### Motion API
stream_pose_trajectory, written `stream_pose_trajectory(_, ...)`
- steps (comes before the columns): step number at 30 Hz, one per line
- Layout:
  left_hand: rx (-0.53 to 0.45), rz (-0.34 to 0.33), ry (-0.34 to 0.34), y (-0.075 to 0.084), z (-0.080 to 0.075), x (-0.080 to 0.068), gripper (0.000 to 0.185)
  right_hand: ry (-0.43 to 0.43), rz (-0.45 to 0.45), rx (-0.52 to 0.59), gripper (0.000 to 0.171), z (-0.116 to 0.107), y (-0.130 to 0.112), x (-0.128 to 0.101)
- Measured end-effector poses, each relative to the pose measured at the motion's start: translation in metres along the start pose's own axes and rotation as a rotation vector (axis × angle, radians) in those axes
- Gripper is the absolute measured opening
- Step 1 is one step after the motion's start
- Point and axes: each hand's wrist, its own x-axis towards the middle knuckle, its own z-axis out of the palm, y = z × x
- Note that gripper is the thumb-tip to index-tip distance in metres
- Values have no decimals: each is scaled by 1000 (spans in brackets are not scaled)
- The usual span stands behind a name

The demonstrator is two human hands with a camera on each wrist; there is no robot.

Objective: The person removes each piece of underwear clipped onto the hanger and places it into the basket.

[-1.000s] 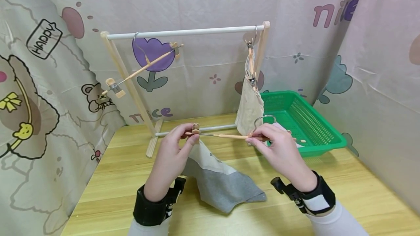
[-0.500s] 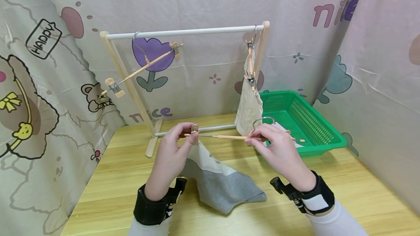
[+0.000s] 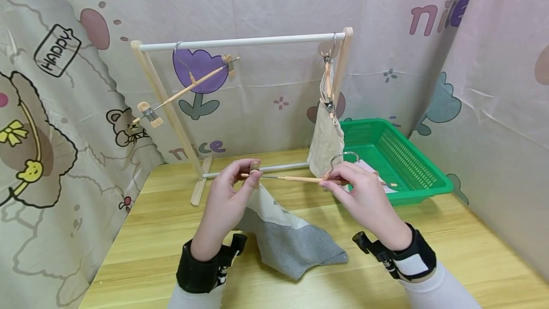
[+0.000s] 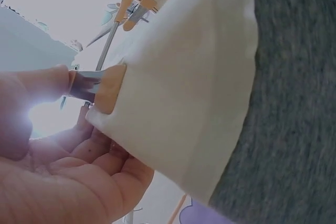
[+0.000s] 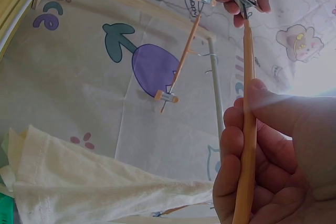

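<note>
My left hand (image 3: 225,199) pinches the wood-and-metal clip (image 4: 109,90) at the left end of a clip hanger (image 3: 302,179). In the left wrist view, the clip lies over the corner of a cream and grey cloth (image 3: 291,247), with curled fingers behind that corner. The cloth hangs from there, its grey part spreading on the table. With thumb and fingers, my right hand (image 3: 364,194) grips the wooden bar near the hook (image 3: 345,155). Past that hand only the right end of the hanger shows; the right clip is mostly hidden.
Behind the hands stands a rack with a white rail (image 3: 244,42). A bare clip hanger (image 3: 184,92) hangs at its left and a cream cloth bag (image 3: 327,149) on another at its right. A green basket (image 3: 411,166) with pale cloth inside sits at right.
The clip at my left fingertips has tilted slightly, and the hanger has shifted a little to the left. Both hands keep their hold, and the cloth barely moves.
</note>
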Motion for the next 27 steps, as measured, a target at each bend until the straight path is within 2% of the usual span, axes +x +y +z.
stream_pose_trajectory(7,-16,14,0,-1,1,1,23,-5,-4,-7,18,1,0,0)
stream_pose_trajectory(15,-117,29,3,-5,4,2,18,-12,2,-10,18,0,0,1)
stream_pose_trajectory(27,-114,38,55,-5,9,0,19,-29,16,-4,19,-1,1,1)
